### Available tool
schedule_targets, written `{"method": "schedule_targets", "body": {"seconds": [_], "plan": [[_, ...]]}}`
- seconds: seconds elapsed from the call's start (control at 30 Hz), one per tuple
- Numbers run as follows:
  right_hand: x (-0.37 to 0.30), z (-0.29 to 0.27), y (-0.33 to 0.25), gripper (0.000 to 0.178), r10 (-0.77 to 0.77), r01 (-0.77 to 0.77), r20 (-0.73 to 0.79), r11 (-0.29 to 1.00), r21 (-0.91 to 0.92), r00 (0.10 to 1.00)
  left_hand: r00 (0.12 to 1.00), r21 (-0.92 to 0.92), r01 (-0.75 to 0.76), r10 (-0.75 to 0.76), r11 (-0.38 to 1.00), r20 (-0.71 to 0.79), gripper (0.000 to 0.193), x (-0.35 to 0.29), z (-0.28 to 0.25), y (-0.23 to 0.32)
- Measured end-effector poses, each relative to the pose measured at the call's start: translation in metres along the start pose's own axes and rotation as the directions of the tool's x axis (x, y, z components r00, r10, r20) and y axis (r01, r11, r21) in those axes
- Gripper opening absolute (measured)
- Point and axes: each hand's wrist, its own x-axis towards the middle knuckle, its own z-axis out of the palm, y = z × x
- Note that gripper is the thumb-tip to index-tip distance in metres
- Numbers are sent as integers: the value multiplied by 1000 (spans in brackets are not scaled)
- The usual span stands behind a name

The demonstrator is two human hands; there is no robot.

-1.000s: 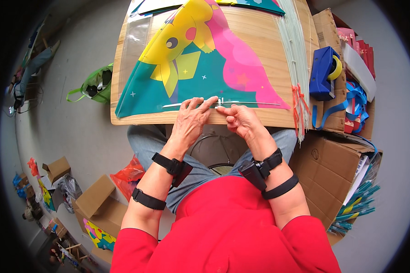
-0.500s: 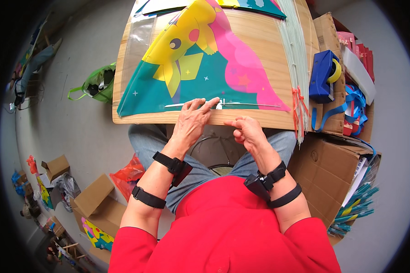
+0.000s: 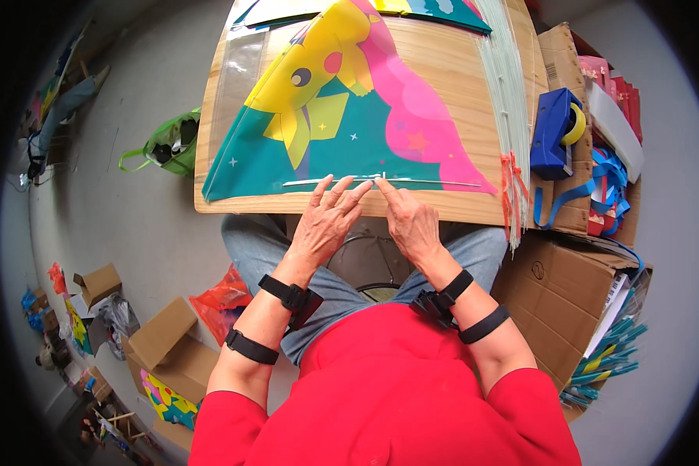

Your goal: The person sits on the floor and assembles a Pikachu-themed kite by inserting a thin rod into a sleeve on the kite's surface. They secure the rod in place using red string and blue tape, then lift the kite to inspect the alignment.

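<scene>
On the wooden table lies a folded triangular kite sheet (image 3: 412,116), teal, pink and yellow with a cartoon figure. A thin white rod (image 3: 443,183) runs along its near edge, with a small white fitting (image 3: 380,177) around the rod's middle. My left hand (image 3: 320,231) is open, its fingers stretched out and tips resting on the rod and sheet edge left of the fitting. From the right, my right hand (image 3: 413,230) touches the fitting with its outstretched index finger; its other fingers are bent and partly hidden underneath.
A bundle of thin pale rods (image 3: 508,101) with orange ties lies along the table's right side. Beyond it stand a blue tape dispenser (image 3: 551,132) and cardboard boxes (image 3: 555,291). More folded sheets (image 3: 435,12) lie at the far edge. A green bag (image 3: 171,147) stands left.
My right hand has moved forward and left from the table's near edge to the fitting, its index finger now extended. My left hand's fingers have spread and drawn slightly back from the fitting.
</scene>
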Motion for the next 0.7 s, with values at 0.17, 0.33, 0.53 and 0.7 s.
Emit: {"method": "schedule_targets", "body": {"seconds": [0.17,0.33,0.53,0.7], "plan": [[-2,5,5,46,-15,17,-63,999,30,998,1000,-39,1,-1,999,8,14,-3,2,1],[-7,9,9,42,79,-77,-115,997,19,990,999,-65,45,-44,997,14,11,-6,6,3],[-9,7,17,38,65,-74,-251,997,-26,966,996,-67,88,-89,994,-15,10,-11,7,6],[-9,6,16,27,61,-50,-276,998,46,959,994,-108,104,-108,989,-33,14,-16,7,8]]}}
